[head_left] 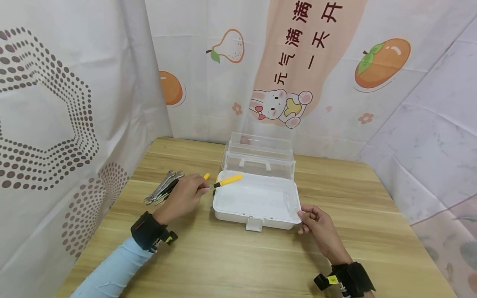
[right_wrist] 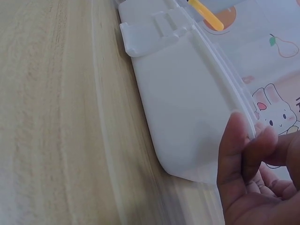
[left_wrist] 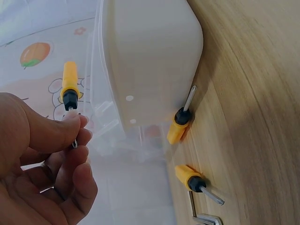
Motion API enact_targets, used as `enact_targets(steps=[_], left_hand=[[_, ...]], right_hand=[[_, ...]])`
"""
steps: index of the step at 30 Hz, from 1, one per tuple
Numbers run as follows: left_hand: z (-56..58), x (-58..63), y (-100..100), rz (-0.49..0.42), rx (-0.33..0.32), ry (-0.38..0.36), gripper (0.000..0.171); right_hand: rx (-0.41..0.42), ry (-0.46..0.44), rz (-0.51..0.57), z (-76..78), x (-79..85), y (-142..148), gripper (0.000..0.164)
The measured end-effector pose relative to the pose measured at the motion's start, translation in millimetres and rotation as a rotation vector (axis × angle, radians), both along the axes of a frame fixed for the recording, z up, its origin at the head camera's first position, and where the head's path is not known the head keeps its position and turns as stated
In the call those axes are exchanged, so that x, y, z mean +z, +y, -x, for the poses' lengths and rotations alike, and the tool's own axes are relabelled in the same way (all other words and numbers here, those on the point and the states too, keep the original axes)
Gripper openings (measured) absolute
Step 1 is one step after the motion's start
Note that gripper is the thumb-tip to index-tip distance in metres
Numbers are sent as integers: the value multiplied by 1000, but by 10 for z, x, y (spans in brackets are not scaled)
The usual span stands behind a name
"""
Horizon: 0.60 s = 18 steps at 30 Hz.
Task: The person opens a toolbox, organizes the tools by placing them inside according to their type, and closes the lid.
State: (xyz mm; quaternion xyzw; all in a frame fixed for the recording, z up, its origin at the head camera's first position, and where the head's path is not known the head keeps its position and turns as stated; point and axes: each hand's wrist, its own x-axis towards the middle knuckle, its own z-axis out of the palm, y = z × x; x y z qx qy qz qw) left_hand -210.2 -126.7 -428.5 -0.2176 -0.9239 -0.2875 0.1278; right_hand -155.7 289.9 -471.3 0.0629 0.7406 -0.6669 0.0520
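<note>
My left hand pinches the metal shaft of a yellow-and-black screwdriver between thumb and fingers. Its yellow handle points away from the hand, above the left rim of a white plastic toolbox. The box's clear lid stands open at the back. At the front right corner, my right hand grips the rim with thumb and fingers; the right wrist view shows the fingertips on that edge. In the left wrist view, two more yellow-and-black screwdrivers lie on the table: one close beside the box, the other farther off.
Several wrenches lie in a bunch on the wooden table, left of the box. A white latch hangs down the box front. Printed curtains stand behind and beside the table.
</note>
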Motion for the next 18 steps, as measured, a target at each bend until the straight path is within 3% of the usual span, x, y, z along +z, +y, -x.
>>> enact_targets(steps=[7,18], left_hand=[[6,-28,11,-19,-16,27,4],[-16,-10,78,-16,-34,-20,3]], right_hand=[[-5,-5,2,-5,12,-8,39],[-4,9,20,-21,-12,-3,39]])
